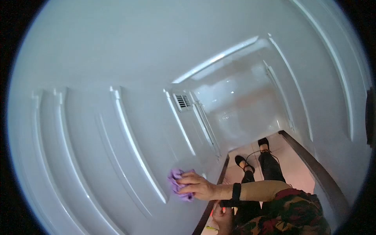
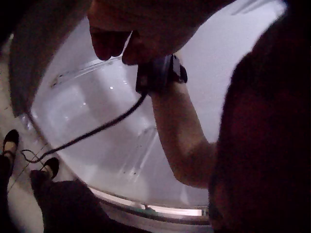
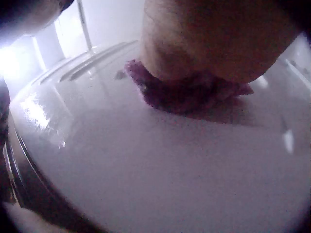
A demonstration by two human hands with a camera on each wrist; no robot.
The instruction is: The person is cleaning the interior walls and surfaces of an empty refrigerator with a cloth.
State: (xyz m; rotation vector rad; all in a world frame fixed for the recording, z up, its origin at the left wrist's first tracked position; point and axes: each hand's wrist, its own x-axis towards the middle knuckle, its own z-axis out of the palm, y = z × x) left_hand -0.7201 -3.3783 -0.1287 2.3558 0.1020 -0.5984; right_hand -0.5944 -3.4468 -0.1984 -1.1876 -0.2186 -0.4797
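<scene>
My right hand [image 1: 200,187] grips a bunched purple cloth [image 1: 175,181] against the white ribbed inner wall of an appliance, its fingers bent over the cloth. In the right wrist view the cloth [image 3: 167,99] lies flat to the smooth white surface, under the right hand [image 3: 209,41]. Below the right forearm, in the head view, is my left hand [image 1: 223,220], loosely curled. The left wrist view shows the left hand [image 2: 141,24] with bent fingers close to the right wrist's strap and camera; no object is visible in it.
Raised ribs [image 1: 135,150] run along the wall, with a small slotted vent [image 1: 182,102] beyond them. A dark edge strip [image 1: 313,168] borders the opening. Past it are the floor and two feet in dark shoes [image 1: 244,163]. A black cable [image 2: 92,132] trails from the right wrist.
</scene>
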